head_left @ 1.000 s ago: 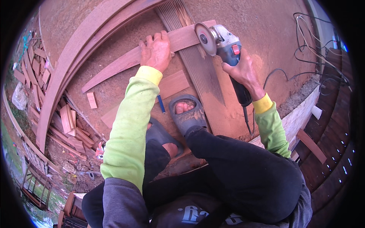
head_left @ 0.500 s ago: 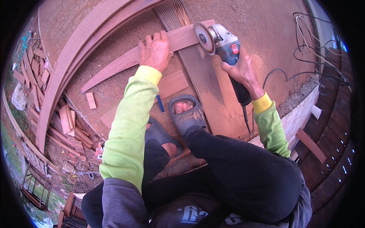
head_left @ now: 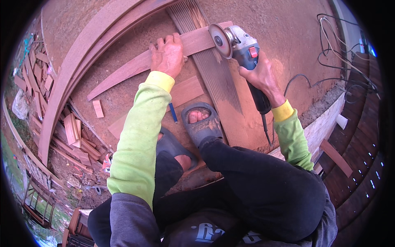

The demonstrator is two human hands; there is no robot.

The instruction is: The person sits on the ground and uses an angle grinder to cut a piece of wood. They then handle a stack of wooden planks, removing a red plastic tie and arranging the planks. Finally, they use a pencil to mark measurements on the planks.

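Note:
My left hand [head_left: 168,55] is closed over a tapered, slightly curved wooden piece [head_left: 115,81], pressing it across a grooved plank [head_left: 218,86]. My right hand [head_left: 265,78] grips the black, teal and silver body of an angle grinder [head_left: 247,55] with a red switch. Its disc [head_left: 220,41] stands at the piece's right part, over the plank; whether it touches the wood I cannot tell. Pale sawdust lies around the grinder. A blue pencil-like stick [head_left: 173,113] and a flat board [head_left: 187,90] lie just below my left hand, with a small wood block [head_left: 98,108] farther left.
Long curved beams [head_left: 82,41] arc across the upper left, beside piled offcuts [head_left: 74,131]. My sandalled feet [head_left: 202,129] are below the work. Loose cables [head_left: 325,49] lie at the right, past which are a concrete edge [head_left: 321,123] and dark slatted surface [head_left: 358,164].
Very little differs: the grinder and both hands have shifted slightly left in the picture, with the same grips.

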